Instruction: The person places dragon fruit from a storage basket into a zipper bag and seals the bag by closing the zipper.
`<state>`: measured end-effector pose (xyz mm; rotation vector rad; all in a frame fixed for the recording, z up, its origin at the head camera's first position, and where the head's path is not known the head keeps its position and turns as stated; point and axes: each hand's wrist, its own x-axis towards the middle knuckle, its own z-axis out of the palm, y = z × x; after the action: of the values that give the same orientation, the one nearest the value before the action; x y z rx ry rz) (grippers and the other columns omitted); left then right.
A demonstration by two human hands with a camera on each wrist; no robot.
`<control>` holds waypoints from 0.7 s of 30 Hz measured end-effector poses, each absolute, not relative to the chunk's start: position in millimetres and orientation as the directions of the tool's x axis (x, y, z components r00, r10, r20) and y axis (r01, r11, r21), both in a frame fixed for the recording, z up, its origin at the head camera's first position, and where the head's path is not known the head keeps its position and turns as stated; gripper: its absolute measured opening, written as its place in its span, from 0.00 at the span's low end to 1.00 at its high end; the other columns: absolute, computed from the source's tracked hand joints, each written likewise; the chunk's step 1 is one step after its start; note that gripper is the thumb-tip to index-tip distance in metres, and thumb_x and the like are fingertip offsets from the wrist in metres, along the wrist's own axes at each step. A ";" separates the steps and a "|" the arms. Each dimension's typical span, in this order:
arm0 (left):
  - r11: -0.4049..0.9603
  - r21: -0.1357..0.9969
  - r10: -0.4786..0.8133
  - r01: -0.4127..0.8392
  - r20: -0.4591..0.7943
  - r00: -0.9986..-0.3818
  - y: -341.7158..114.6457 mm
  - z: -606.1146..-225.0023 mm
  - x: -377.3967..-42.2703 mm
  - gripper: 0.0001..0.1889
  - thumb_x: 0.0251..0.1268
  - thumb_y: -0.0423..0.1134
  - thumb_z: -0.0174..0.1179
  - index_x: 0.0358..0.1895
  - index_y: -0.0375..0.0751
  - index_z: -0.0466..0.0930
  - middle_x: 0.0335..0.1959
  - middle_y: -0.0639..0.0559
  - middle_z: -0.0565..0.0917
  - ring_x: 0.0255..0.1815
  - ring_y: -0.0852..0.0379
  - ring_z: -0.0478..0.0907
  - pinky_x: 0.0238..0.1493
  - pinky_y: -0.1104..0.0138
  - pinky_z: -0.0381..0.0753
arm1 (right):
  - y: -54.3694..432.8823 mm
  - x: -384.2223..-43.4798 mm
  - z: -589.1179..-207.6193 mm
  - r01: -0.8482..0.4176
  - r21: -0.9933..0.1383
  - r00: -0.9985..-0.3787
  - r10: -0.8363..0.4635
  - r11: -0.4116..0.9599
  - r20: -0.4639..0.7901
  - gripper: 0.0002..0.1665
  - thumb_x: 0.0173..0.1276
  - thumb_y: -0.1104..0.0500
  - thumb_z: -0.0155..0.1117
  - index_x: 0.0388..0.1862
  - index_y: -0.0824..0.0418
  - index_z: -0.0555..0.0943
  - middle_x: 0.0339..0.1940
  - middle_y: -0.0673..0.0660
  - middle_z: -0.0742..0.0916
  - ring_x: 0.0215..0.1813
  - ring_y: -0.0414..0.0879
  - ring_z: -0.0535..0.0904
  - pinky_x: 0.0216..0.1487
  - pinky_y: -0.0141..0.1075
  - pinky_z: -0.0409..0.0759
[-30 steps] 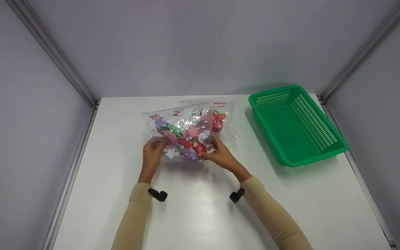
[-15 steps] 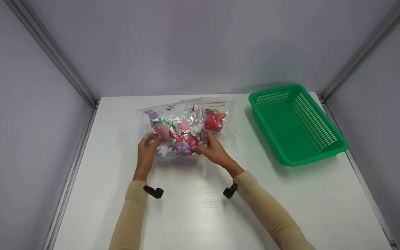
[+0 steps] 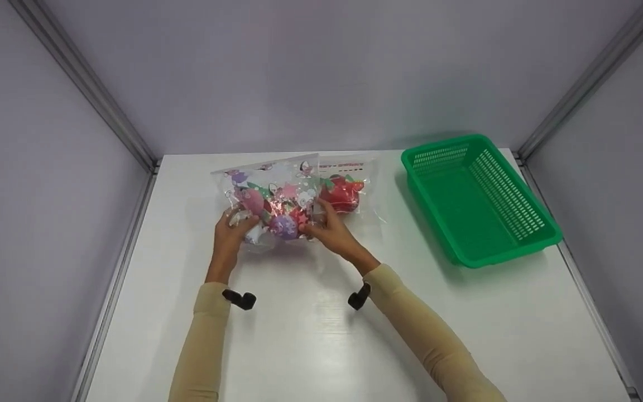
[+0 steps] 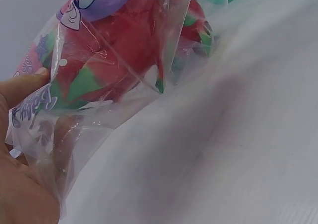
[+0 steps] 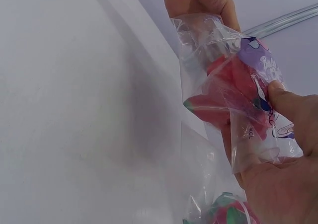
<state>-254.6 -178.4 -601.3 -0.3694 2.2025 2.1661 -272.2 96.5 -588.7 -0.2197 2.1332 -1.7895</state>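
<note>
Both hands hold a clear plastic bag point(image 3: 288, 192) printed with pink, purple and white figures, tilted up off the white table. Red and green items point(image 5: 223, 92) show through its film; their exact kind is unclear. My left hand point(image 3: 229, 234) grips the bag's lower left side, thumb in front and fingers behind. At its right side my right hand point(image 3: 332, 231) pinches it the same way; in the right wrist view the thumb presses on the print. A second clear bag point(image 3: 369, 184) with red text lies behind, partly covered, holding a round red item point(image 3: 345, 195) with green bits.
A green plastic basket point(image 3: 466, 206) with slotted sides stands at the right on the white table point(image 3: 321, 335). Grey panels point(image 3: 321, 78) with metal corner strips rise behind and on both sides.
Both hands have carried the printed bag left and slightly away from me. More of the second bag and its red item now shows. The basket has stayed in place.
</note>
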 end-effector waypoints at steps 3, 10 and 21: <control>-0.018 0.984 -0.137 -0.178 -0.179 -0.974 -182.9 -599.3 -258.2 0.41 0.70 0.52 0.73 0.82 0.47 0.66 0.82 0.45 0.68 0.79 0.43 0.71 0.80 0.47 0.70 | 91.4 -275.7 -588.7 0.106 -0.979 -0.924 -0.346 0.171 -0.161 0.52 0.76 0.51 0.72 0.88 0.53 0.52 0.81 0.68 0.72 0.79 0.62 0.74 0.74 0.55 0.79; -0.005 0.984 -0.147 -0.176 -0.175 -0.974 -192.5 -596.6 -267.2 0.39 0.71 0.51 0.72 0.81 0.47 0.68 0.80 0.46 0.72 0.78 0.45 0.73 0.76 0.51 0.73 | 82.3 -281.7 -587.5 0.116 -0.981 -0.915 -0.367 0.157 -0.168 0.49 0.77 0.52 0.70 0.87 0.51 0.53 0.81 0.66 0.74 0.75 0.59 0.79 0.73 0.53 0.80; 0.026 0.981 -0.182 -0.192 -0.185 -0.966 -202.0 -595.6 -279.5 0.36 0.72 0.50 0.71 0.79 0.49 0.71 0.77 0.47 0.77 0.75 0.47 0.77 0.61 0.62 0.78 | 74.7 -288.4 -588.5 0.137 -0.980 -0.911 -0.369 0.147 -0.183 0.53 0.75 0.46 0.72 0.87 0.52 0.52 0.81 0.65 0.73 0.81 0.59 0.72 0.76 0.54 0.76</control>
<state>-279.5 -202.0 -595.6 -0.4097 2.2444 2.1490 -288.4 74.7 -588.5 -0.2222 2.0503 -1.8173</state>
